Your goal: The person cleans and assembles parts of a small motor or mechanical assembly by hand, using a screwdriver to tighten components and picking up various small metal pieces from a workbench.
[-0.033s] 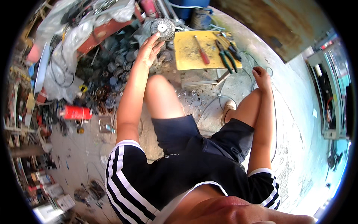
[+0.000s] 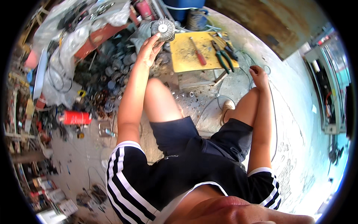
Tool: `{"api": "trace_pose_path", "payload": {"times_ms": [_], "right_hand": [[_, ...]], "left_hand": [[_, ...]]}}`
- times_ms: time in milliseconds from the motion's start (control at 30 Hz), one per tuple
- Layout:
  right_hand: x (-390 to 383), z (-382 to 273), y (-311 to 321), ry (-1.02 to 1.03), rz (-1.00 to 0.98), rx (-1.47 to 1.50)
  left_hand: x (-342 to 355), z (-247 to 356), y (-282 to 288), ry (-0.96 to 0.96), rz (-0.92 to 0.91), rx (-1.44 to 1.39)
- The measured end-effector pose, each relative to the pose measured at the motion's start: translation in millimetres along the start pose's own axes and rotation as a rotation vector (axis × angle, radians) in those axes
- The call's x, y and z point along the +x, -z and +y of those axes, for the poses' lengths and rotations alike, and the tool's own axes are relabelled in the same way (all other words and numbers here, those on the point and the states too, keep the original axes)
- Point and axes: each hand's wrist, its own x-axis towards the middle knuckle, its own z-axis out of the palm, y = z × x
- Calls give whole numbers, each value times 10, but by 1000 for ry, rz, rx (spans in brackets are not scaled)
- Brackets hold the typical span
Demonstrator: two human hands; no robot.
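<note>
The low surface point(image 2: 182, 60) is yellow, and dark dirt is scattered over its top. On it lies a screwdriver point(image 2: 200, 56) with a red handle. To the right of it there are pliers point(image 2: 223, 61) with dark green handles, and just beside these, more tools point(image 2: 232, 55). The floor point(image 2: 291, 127) carries a small ring point(image 2: 191, 94) and, to the left, many dark parts point(image 2: 115, 71).

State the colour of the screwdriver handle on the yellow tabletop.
Red; the screwdriver handle shows best in the head view.
</note>
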Motion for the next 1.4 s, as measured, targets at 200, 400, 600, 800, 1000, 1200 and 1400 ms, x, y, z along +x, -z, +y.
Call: {"api": "trace_pose_path", "payload": {"times_ms": [200, 400, 600, 800, 1000, 1200, 1400], "right_hand": [[73, -98, -77, -50, 18, 15], [131, -248, 4, 10, 80, -68], [920, -901, -119, 165, 149, 57], [1178, -1253, -620, 236, 261, 212], [1094, -1371, -791, 172, 182, 267], [1153, -1378, -829, 217, 271, 170], [1217, -1105, -873, 218, 401, -72]], "left_hand": [[495, -393, -420, -167, -67, -70], [715, -681, -474, -105, -50, -16], [544, -392, -681, -403, 201, 353], [422, -304, -713, -919, 359, 993], [415, -364, -665, -1029, 310, 1171], [387, -435, -720, -1111, 299, 1354], [379, -493, -780, -1168, 266, 1370]]}}
